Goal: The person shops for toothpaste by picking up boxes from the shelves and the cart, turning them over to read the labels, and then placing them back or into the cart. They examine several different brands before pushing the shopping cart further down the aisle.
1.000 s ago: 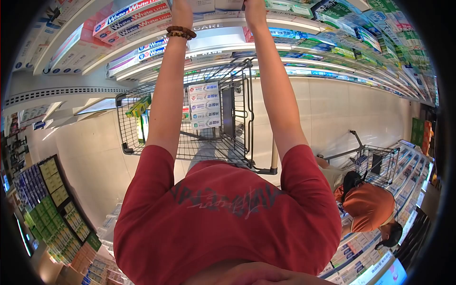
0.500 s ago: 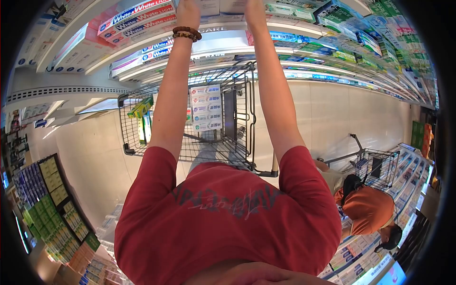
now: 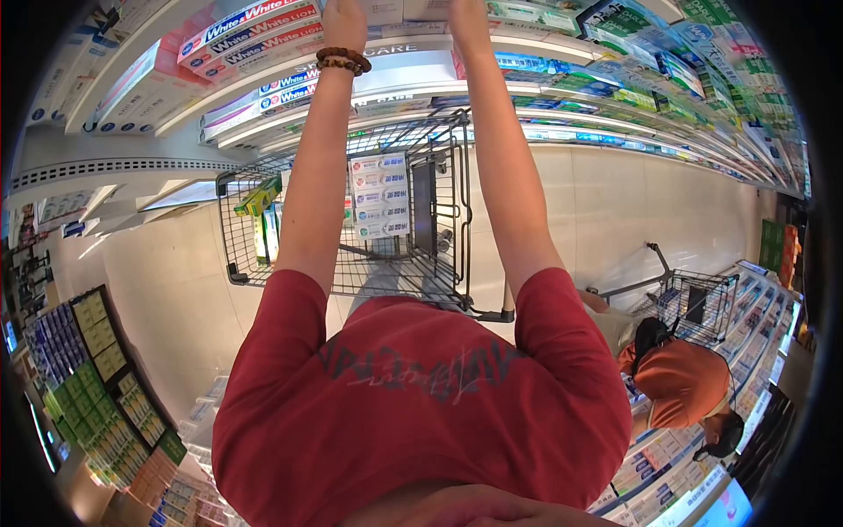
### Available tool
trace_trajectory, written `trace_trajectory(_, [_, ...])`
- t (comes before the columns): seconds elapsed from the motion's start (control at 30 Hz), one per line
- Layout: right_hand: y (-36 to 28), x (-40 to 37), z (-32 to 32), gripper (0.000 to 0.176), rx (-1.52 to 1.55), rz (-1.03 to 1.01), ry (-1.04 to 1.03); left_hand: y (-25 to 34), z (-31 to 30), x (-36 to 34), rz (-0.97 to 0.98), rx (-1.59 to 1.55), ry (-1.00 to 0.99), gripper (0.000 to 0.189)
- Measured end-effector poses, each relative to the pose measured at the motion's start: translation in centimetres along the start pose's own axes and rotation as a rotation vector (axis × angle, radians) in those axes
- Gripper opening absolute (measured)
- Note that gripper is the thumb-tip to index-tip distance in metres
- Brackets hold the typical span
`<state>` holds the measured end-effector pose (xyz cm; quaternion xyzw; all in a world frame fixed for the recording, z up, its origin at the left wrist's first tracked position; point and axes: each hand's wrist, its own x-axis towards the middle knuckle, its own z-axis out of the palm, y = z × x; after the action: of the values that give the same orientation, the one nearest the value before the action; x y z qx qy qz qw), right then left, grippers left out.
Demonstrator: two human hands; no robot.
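Observation:
Both of my arms reach forward over the cart to a shelf at the top edge of the view. My left hand [image 3: 344,26], with brown bead bracelets [image 3: 344,60] at the wrist, is beside red-and-white White & White toothpaste boxes [image 3: 255,39]. My right hand [image 3: 469,26] is at the same shelf, a short way to the right. Pale boxes [image 3: 425,9] show between the two hands. The frame's edge cuts off my fingers. Below my arms, a wire shopping cart [image 3: 351,279] holds a row of white printed boxes [image 3: 381,198] and a green-yellow box [image 3: 258,197].
Shelves of green and blue packages [image 3: 694,75] curve along the right. A person in an orange shirt [image 3: 680,382] bends at lower right, near another cart [image 3: 702,303]. A display of stacked boxes [image 3: 83,386] stands at left, on a pale tiled floor [image 3: 158,299].
Both hands have shifted slightly up toward the frame's edge and a little left. The cart appears slightly higher in view.

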<state>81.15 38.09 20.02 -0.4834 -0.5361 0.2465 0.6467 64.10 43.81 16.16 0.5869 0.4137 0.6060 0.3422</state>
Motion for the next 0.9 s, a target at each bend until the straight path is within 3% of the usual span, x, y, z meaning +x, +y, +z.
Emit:
trace_trajectory(0.17, [-0.4,0.2,-0.3,0.073,-0.002,0.041,0.004,-0.1,-0.1,-0.3,0.011,0.003,0.039,0.071])
trace_trajectory(0.3, [-2.2,-2.5,-1.6,0.069,-0.110,0.022,0.084,2.2,-0.4,-3.7,0.167,0.157,0.158,0.066])
trace_trajectory(0.37, [-5.1,-6.9,-2.8,0.063,-0.098,-0.131,0.212,7.4,-2.0,-9.0,-0.062,0.212,0.110,0.052])
trace_trajectory(0.43, [-7.3,-12.8,-3.6,0.060,-0.023,-0.204,0.256,9.7,-4.2,-16.3,0.153,0.318,-0.014,0.051])
trace_trajectory(0.47, [-7.4,-16.0,-4.0,0.059,0.016,-0.158,0.218,10.7,-5.5,-20.3,0.224,0.327,-0.106,0.051])
trace_trajectory(0.53, [-5.0,-22.7,-5.4,0.054,0.028,0.148,0.011,10.5,-8.1,-27.7,0.270,0.333,-0.365,0.047])
trace_trajectory(0.57, [-3.3,-26.1,-6.3,0.049,-0.014,0.327,-0.120,9.0,-9.9,-32.1,0.106,0.386,-0.500,0.041])
trace_trajectory(0.6, [-2.1,-27.5,-6.0,0.045,-0.166,0.575,-0.310,7.5,-12.0,-36.4,-0.240,0.591,-0.714,0.033])
trace_trajectory(0.63, [-0.8,-28.8,-5.8,0.042,-0.327,0.814,-0.508,5.8,-14.6,-40.4,-0.327,0.690,-0.750,0.030])
trace_trajectory(0.7, [3.0,-34.1,-7.2,0.038,-0.798,0.423,-1.101,5.0,-19.1,-46.0,-0.481,0.864,-0.736,0.025])
trace_trajectory(0.8, [6.3,-36.5,-2.8,0.037,-0.688,0.663,-1.525,5.8,-25.1,-50.2,-0.677,1.022,-0.515,0.024])
trace_trajectory(0.87, [8.0,-39.4,1.4,0.038,-0.529,0.537,-1.234,6.8,-27.6,-51.2,-0.815,1.059,-0.343,0.025])
trace_trajectory(0.9, [10.2,-41.1,4.3,0.040,-0.315,0.774,-1.160,6.6,-28.9,-51.8,-0.847,1.060,-0.261,0.025])
